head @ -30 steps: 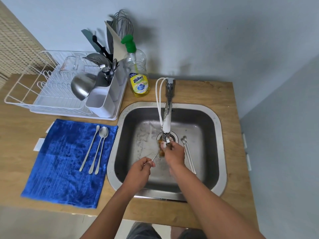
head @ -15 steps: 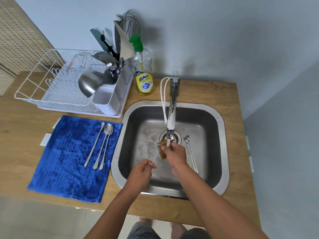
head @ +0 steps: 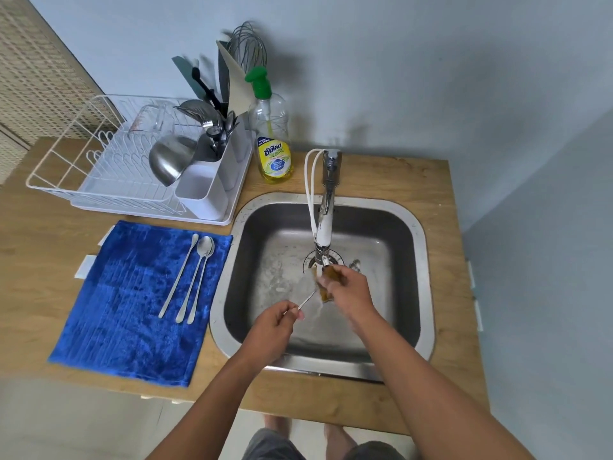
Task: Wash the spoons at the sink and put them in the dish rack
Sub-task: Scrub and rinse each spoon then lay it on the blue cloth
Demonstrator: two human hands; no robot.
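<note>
On a wooden counter (head: 441, 207) by a grey wall, left hand (head: 277, 322) pinches a spoon (head: 306, 299), right hand (head: 348, 290) grips a sponge (head: 324, 293).

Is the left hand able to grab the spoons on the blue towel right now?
Probably not right away. The left hand pinches a spoon handle over the sink. The spoons on the blue towel lie uncovered just left of it, so nothing blocks the way.

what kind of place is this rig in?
Probably a small home kitchenette: a steel sink set in a wooden counter, a white dish rack with utensils, and a dish soap bottle by the tap.
</note>
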